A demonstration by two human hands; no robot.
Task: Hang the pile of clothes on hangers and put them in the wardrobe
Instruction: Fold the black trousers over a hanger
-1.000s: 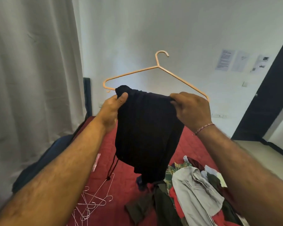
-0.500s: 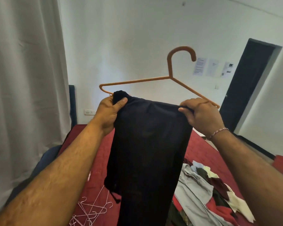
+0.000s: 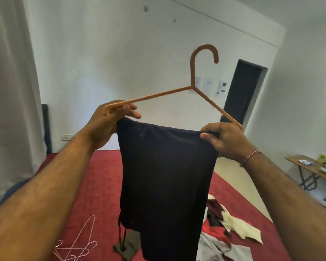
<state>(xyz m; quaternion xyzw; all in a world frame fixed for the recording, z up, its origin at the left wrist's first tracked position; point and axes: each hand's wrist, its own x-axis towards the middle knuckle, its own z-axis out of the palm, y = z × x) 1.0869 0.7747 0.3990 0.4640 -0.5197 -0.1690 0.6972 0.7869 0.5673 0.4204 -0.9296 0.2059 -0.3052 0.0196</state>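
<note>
Left hand (image 3: 109, 119) pinches the orange hanger (image 3: 191, 87) at its left end; right hand (image 3: 222, 140) grips the black trousers (image 3: 166, 178) at the right end. Draped over the bar, they hang above the red bed (image 3: 102, 176). Bar runs left-right between both hands; the doorway (image 3: 241, 91) lies nearer the right hand.

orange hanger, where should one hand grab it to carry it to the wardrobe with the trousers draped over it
Grip the straight neck of the orange hanger just below the hook, coming from above. It stands upright and bare over the middle, so the black trousers should hang level, and both the left hand and right hand could let go.
</note>
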